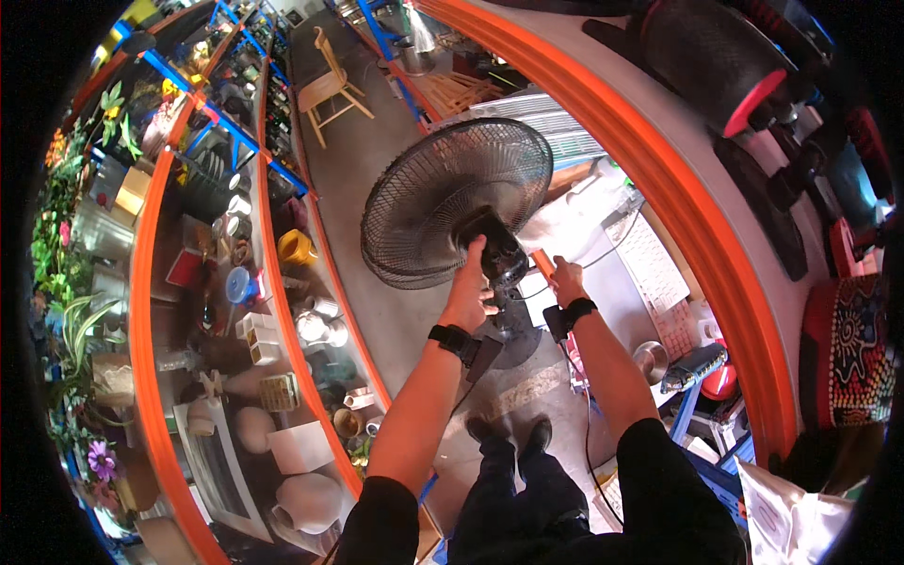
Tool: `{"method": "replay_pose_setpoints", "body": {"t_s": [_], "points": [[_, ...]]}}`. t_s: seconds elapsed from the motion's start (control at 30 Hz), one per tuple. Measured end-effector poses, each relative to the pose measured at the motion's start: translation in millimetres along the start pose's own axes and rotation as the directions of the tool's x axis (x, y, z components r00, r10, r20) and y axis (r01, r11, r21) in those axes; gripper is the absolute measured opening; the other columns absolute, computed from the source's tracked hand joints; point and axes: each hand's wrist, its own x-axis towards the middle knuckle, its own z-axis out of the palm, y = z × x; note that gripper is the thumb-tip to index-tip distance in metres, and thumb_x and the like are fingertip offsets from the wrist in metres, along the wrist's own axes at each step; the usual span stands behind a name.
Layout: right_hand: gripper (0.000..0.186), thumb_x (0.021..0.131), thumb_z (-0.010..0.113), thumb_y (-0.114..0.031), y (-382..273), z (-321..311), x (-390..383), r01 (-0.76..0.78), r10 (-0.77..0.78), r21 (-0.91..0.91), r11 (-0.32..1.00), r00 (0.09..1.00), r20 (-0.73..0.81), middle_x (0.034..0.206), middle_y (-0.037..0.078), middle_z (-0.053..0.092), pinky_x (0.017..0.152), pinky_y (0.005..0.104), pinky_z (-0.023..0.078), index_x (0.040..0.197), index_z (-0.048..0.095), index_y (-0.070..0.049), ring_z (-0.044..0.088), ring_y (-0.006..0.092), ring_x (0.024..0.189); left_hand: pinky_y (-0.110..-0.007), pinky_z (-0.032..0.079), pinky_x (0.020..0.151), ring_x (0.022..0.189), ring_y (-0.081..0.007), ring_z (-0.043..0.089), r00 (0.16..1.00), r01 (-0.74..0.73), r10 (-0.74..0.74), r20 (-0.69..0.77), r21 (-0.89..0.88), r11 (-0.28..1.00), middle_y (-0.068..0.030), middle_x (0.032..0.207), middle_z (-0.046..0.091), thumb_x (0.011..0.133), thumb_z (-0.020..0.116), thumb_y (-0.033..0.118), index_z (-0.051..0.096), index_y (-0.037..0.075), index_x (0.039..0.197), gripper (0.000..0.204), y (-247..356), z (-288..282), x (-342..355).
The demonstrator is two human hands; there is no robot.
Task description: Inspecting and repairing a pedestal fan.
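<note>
A black pedestal fan with a round wire-grille head is in the middle of the aisle. My left hand grips its black motor housing, thumb on top. Just right of the housing, my right hand has curled fingers, near a thin cable and a short orange bar; what it holds, if anything, I cannot make out. Below, the fan's dark stand and base are partly hidden. Black devices are strapped on both my wrists, with cables hanging from them.
Orange-beamed racks of vases, pots and artificial flowers line the left. A wooden chair stands farther along the aisle floor. An orange-edged shelf with dark equipment is close on the right, above a lower white surface. My feet stand below.
</note>
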Motion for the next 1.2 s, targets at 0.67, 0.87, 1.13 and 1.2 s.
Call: {"method": "replay_pose_setpoints", "body": {"t_s": [0.67,0.87,1.13,1.2], "points": [[0.036,0.078,0.053,-0.002,56,-35,-95,0.596,-0.779,-0.580,0.555,0.618,-0.109,0.108,0.027,0.059,0.085,0.0503,0.047,0.113,0.056,0.003,0.058,0.0441,0.096,-0.044,0.052,0.089,0.104,-0.0249,0.062,0.912,0.381,-0.380,-0.153,-0.030,0.924,-0.0098,0.121,0.062,0.095,0.056,0.042,0.055,0.012,0.126,0.043,-271,-255,-141],[0.036,0.089,0.060,-0.022,-51,14,-34,0.527,-0.654,-0.474,0.706,0.742,-0.149,0.107,0.024,0.068,0.088,0.0414,0.051,0.114,0.061,0.004,0.066,0.0361,0.099,-0.037,0.051,0.066,0.081,-0.0209,0.066,0.842,0.535,-0.498,-0.205,0.202,0.821,-0.0042,0.088,0.068,0.094,0.056,0.040,0.061,0.015,0.113,0.033,-433,-370,-182],[0.038,0.095,0.062,-0.029,82,-19,-112,0.382,-0.394,-0.100,0.919,0.884,-0.252,0.101,0.008,0.064,0.072,0.0304,0.050,0.118,0.054,0.000,0.061,0.0150,0.082,-0.032,0.045,0.048,0.066,-0.0176,0.061,0.709,0.705,-0.688,0.158,-0.118,0.699,-0.0002,0.082,0.062,0.096,0.052,0.035,0.061,0.017,0.106,0.022,-485,-406,-239],[0.040,0.097,0.060,-0.031,137,-65,-110,0.374,-0.399,-0.139,0.917,0.854,-0.332,0.103,0.011,0.064,0.073,0.0323,0.051,0.121,0.051,0.000,0.062,0.0167,0.083,-0.034,0.050,0.063,0.070,-0.0148,0.060,0.797,0.603,-0.566,-0.210,0.323,0.729,-0.0026,0.074,0.059,0.094,0.056,0.032,0.058,0.010,0.089,0.023,-460,-379,-223]]}}
